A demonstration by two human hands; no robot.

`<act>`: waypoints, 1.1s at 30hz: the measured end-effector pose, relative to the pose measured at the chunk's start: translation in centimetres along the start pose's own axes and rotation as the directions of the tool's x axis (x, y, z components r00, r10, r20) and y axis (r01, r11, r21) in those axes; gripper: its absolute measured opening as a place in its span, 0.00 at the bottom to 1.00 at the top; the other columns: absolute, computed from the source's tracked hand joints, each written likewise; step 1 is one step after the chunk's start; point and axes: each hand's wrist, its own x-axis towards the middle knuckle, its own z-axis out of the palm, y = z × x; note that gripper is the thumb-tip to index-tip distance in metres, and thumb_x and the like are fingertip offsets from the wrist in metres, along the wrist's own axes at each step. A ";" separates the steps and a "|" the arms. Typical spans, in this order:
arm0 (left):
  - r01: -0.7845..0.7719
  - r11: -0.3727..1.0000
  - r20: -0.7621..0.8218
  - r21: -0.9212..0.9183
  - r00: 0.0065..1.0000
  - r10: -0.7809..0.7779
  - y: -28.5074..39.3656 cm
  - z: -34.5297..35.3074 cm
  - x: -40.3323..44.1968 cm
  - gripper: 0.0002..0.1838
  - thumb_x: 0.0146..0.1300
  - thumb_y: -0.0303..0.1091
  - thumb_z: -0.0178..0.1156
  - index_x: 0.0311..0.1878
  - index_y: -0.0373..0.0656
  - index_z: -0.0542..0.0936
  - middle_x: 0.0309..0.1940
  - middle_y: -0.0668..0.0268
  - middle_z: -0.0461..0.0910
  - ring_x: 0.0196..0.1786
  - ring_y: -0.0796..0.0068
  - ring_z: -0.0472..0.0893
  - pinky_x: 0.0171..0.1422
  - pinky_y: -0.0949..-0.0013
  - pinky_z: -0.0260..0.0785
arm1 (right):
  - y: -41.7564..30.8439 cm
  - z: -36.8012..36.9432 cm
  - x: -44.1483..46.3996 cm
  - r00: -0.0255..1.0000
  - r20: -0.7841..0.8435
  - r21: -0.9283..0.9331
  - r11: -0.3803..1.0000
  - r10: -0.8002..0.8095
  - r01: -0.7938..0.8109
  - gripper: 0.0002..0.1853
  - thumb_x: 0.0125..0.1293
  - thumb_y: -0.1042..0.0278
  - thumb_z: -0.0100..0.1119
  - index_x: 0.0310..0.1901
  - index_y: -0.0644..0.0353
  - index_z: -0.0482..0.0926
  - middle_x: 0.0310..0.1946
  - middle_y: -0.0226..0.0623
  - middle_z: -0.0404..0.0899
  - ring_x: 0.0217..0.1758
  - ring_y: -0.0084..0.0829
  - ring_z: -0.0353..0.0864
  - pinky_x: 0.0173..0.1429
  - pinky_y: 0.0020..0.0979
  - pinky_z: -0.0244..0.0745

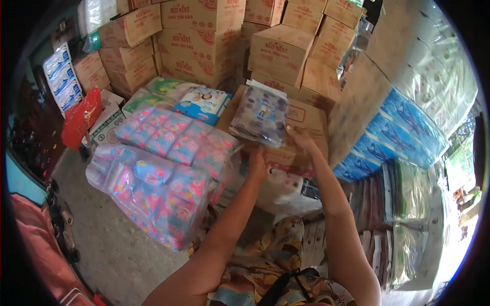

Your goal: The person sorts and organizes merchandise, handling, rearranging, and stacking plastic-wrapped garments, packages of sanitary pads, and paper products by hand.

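Note:
A flat, plastic-wrapped package (pixel 260 113) with a dark polka-dot pattern and a small picture in its middle lies on a brown cardboard box (pixel 306 120). My right hand (pixel 302 140) is at the package's lower right corner, fingers stretched towards its edge over the box top. Just below the package's near edge is my left hand (pixel 259 162), against the front of the box. Its fingers are mostly hidden, so I cannot tell what they hold. White paper or card shows at the package's far edge.
Plastic-wrapped pink-and-blue packs (pixel 158 188) are heaped to the left, with a blue-and-white pack (pixel 203 104) behind them. Stacked cartons (pixel 199 51) stand at the back. Blue-printed wrapped bundles (pixel 390 135) rise on the right. A red plastic bag (pixel 81 118) hangs at far left.

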 end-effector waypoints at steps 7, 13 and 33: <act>-0.107 0.989 0.069 -0.100 0.991 0.114 1.3 0.3 2.2 0.12 0.60 0.42 0.50 0.43 0.50 0.69 0.34 0.69 0.69 0.35 0.73 0.71 0.31 0.70 0.66 | 3.6 2.1 5.5 0.985 -0.114 0.462 0.885 0.132 -0.065 0.17 0.60 0.49 0.51 0.38 0.55 0.73 0.29 0.31 0.74 0.29 0.25 0.71 0.32 0.29 0.68; -0.123 0.992 -0.106 0.020 0.987 0.125 1.1 0.0 2.2 0.17 0.60 0.49 0.49 0.45 0.47 0.68 0.31 0.69 0.69 0.33 0.72 0.71 0.34 0.66 0.59 | 4.8 1.8 6.6 0.932 0.052 0.529 0.781 0.359 -0.331 0.17 0.57 0.48 0.54 0.44 0.45 0.70 0.33 0.30 0.72 0.33 0.29 0.68 0.34 0.31 0.67; 0.006 0.974 -0.031 0.224 1.000 0.001 0.5 3.6 0.8 0.16 0.54 0.37 0.59 0.40 0.36 0.72 0.31 0.63 0.76 0.25 0.72 0.77 0.24 0.70 0.68 | 4.4 3.3 0.4 0.965 -0.192 0.488 0.871 0.176 -0.062 0.10 0.58 0.56 0.55 0.38 0.51 0.73 0.28 0.26 0.72 0.29 0.25 0.68 0.36 0.31 0.68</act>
